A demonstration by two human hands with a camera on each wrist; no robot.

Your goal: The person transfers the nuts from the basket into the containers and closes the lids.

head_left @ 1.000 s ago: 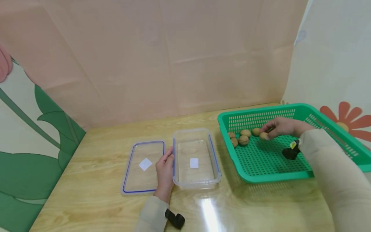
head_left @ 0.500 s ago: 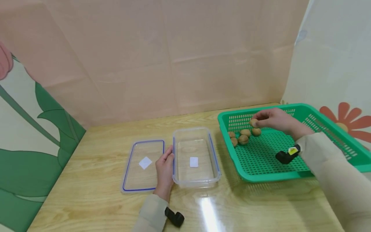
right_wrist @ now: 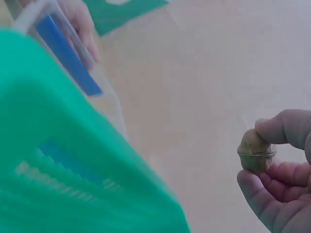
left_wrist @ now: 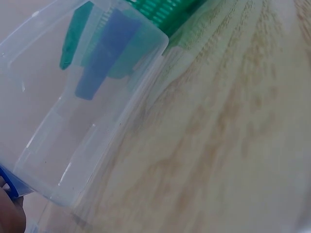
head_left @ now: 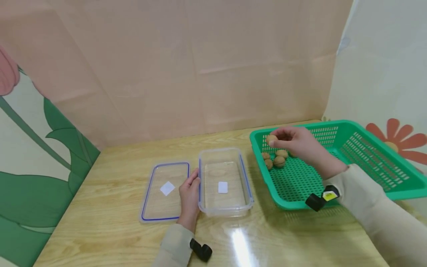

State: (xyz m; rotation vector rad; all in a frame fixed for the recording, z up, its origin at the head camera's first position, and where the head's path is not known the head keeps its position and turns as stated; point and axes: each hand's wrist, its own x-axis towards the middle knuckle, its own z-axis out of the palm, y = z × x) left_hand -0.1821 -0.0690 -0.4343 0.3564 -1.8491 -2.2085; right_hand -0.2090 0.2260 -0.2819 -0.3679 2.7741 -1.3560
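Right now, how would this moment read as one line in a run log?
right hand: walnut pinched above green basket | left hand: resting against clear container | lid: flat beside it | three walnuts in basket

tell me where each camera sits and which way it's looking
Head: worn on the head, looking forward and down at the wooden table; shows both hands and beige sleeves.
Left wrist: low beside the left hand, facing the clear plastic container; only a fingertip shows at the bottom left corner.
Right wrist: under the right hand, facing past the green plastic basket; fingers pinch a brown walnut.
Shared: head and right wrist views both show the walnut in the right hand's grip, the basket and the container.
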